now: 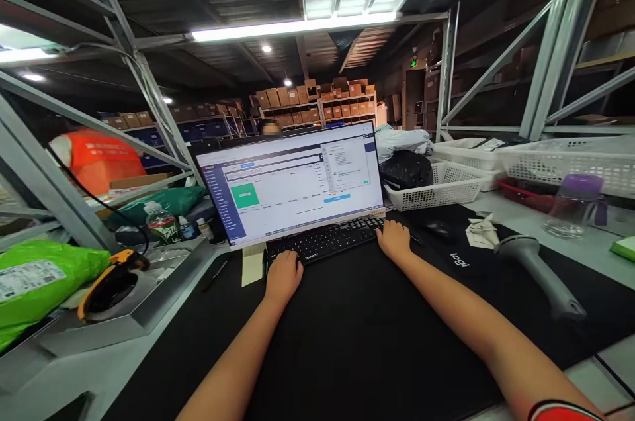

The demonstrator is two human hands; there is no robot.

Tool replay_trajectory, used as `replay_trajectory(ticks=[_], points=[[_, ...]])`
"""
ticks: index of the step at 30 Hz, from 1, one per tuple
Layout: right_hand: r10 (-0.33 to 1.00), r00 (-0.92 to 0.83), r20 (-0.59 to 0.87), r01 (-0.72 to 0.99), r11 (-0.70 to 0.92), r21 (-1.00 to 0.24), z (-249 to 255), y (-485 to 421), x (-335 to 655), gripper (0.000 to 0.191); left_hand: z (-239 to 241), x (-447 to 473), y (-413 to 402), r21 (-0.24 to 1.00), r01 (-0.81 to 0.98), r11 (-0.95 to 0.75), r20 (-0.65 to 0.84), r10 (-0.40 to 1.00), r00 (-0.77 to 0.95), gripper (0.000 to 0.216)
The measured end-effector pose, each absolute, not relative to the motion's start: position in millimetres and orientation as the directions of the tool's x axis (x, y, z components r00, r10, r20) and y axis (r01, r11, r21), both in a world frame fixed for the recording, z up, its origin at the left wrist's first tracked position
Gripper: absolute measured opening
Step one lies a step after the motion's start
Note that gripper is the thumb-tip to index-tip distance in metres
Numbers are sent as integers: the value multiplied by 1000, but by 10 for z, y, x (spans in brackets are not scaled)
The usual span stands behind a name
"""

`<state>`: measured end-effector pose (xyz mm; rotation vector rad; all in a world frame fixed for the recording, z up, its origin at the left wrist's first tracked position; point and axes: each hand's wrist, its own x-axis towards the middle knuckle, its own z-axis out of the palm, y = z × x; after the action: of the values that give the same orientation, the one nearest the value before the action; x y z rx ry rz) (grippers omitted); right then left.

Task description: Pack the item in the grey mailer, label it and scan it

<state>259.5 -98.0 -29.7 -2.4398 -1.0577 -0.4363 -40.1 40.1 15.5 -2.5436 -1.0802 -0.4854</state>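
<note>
A black keyboard (332, 243) lies at a slight slant in front of a lit monitor (292, 183). My left hand (284, 273) rests at its left end, with the fingers lying on the near left corner. At the opposite end, my right hand (395, 240) lies on the right-hand keys, fingers loosely apart and thumb by the front edge. Neither hand appears to be lifting anything. On the screen are a green square, a blue button and a smaller window. Under the keyboard and both forearms spreads a black desk mat (322, 348).
To the right are a mouse (438, 229), crumpled paper (482, 232), a grey handheld scanner (543, 272), a clear bottle (570, 206) and white baskets (436, 190). To the left are a green parcel (44, 275), a tape dispenser (112, 288), a pen (215, 275) and a person in an orange vest (104, 153).
</note>
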Motion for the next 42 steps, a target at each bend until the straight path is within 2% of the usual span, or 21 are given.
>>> replay_trajectory(ticks=[8,13,16,18,22,29,37,42], points=[[606,645,467,757,-592,-276,-265,-1021,2636,31,161,-386,322,-193,765,-615,430,648,629,21],[554,647,524,749,-589,-303,-250,-1044,2666,43,176,-391,312,-204,778,-595,426,661,617,22],[561,640,524,757,-577,-307,-241,-1051,2679,38,177,-388,313,-212,777,-593,421,662,620,23],[595,594,541,793,-548,-268,-234,-1047,2663,38,176,-388,314,-218,776,-592,419,661,622,22],[751,386,536,914,-390,-111,-230,-1012,2565,39,171,-386,316,-231,774,-590,417,659,626,21],[902,64,427,996,-85,30,-231,-968,2493,23,163,-381,296,-273,767,-580,414,649,638,21],[921,27,388,997,-52,53,-205,-1017,2482,24,199,-293,183,-363,676,-642,329,590,737,22],[919,29,394,997,-57,60,-200,-1028,2471,25,248,-383,-60,-424,548,-721,245,491,836,29]])
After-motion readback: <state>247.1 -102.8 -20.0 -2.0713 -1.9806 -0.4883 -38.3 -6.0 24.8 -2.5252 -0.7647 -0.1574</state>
